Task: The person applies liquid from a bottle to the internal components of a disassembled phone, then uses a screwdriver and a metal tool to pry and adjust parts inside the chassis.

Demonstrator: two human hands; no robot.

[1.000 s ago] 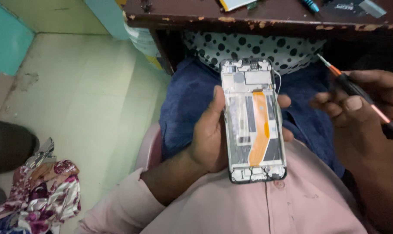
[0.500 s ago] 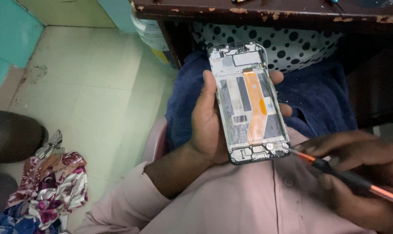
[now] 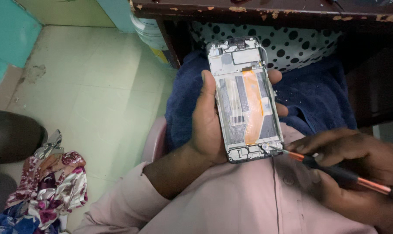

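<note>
Left hand (image 3: 209, 125) wrapped around opened phone (image 3: 245, 97); thumb laid up the phone's left edge, fingertips (image 3: 275, 77) showing past the right edge; grip firm, fingers curled and clamped on the frame. Phone held back-side up, tilted slightly, above the lap, just below the table edge (image 3: 266, 9); back cover off; orange flex cable (image 3: 253, 108) running lengthwise down the middle; metal shields and small board parts at top and bottom ends.

Right hand (image 3: 357, 162) at lower right, fingers bunched together and pinching screwdriver (image 3: 335, 171); black grip with orange-red bands; thin metal tip touching the phone's lower right corner, at a small round part beside the bottom board. Rear end of the tool running out of frame at right.

Pink shirt (image 3: 231, 203) filling the lower frame, sleeve over the left forearm; blue towel (image 3: 318, 95) spread across the lap under the phone; black-dotted white cloth (image 3: 292, 43) behind it, under the table. Table edge dark brown, paint chipped.

Pale green tiled floor (image 3: 92, 86) at left; crumpled floral cloth (image 3: 49, 186) at lower left; dark rounded object (image 3: 10, 136) near it, kind not clear; plastic container (image 3: 151, 30) by the table leg; teal wall (image 3: 10, 39) at far left.
</note>
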